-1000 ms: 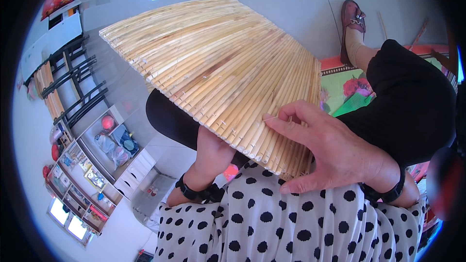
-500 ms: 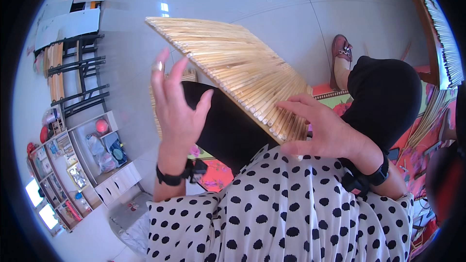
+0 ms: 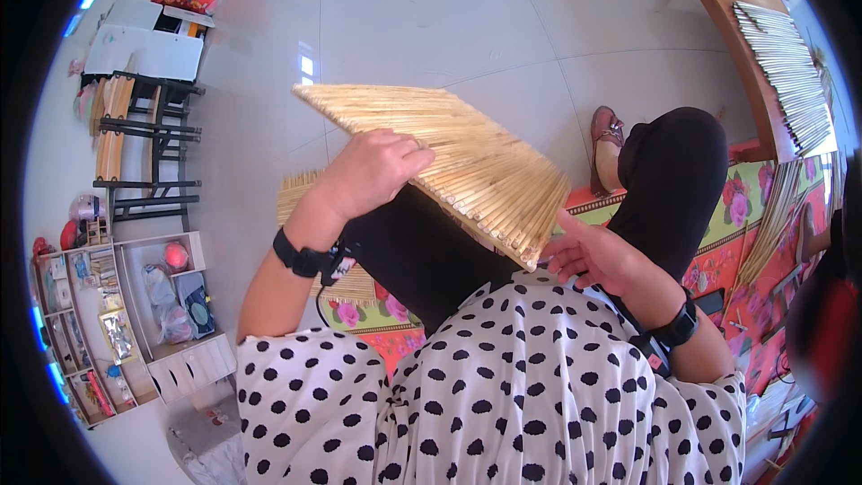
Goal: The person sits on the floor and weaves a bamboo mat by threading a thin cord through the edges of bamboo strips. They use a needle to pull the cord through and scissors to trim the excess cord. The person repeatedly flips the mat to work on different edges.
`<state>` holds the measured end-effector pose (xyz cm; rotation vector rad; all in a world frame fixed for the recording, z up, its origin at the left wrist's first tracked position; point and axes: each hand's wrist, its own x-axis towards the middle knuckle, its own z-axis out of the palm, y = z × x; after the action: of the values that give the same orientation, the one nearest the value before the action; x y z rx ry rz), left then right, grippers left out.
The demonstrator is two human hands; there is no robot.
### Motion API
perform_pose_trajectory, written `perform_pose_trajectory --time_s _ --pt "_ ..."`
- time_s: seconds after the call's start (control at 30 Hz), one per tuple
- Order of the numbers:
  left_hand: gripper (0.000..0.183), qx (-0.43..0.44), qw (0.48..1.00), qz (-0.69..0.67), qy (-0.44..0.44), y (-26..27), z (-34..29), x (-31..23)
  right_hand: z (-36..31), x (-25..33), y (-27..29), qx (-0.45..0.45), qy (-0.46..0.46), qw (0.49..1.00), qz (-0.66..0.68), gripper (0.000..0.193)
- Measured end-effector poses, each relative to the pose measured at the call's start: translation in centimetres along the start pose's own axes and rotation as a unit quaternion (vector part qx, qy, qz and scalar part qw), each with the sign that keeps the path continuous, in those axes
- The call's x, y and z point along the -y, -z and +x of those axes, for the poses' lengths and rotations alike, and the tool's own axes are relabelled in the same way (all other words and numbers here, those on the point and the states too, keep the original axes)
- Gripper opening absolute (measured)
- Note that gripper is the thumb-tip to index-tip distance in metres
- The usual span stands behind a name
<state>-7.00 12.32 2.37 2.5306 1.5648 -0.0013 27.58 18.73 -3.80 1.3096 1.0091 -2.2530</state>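
L hand (image 3: 382, 171) grips the edge of the mat (image 3: 480, 157) w/ fingers bent, & R hand (image 3: 597, 256) is by its low corner, thumb & fingers apart.

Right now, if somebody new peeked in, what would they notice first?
Probably the big straw-coloured panel in the middle, with the left hand gripping its left edge and the right hand by its near right corner. Next, the black-spotted white blouse across the bottom, then the bright flowery mat at the right.
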Motion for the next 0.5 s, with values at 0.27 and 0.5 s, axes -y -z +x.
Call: perform_pose_trajectory --time_s 0.27,0.5 --pt "0.023 -0.262 0.938 0.218 0.068 0.5 -5.3 -6.5 -0.5 -0.1 -2.7 0.099 0.237 0.926 0.278 0.052" --pt "0.021 -0.392 0.878 0.246 0.124 -1.3 -7.1 -11.1 -3.2 -0.1 -3.3 0.145 0.346 0.886 0.274 0.043"
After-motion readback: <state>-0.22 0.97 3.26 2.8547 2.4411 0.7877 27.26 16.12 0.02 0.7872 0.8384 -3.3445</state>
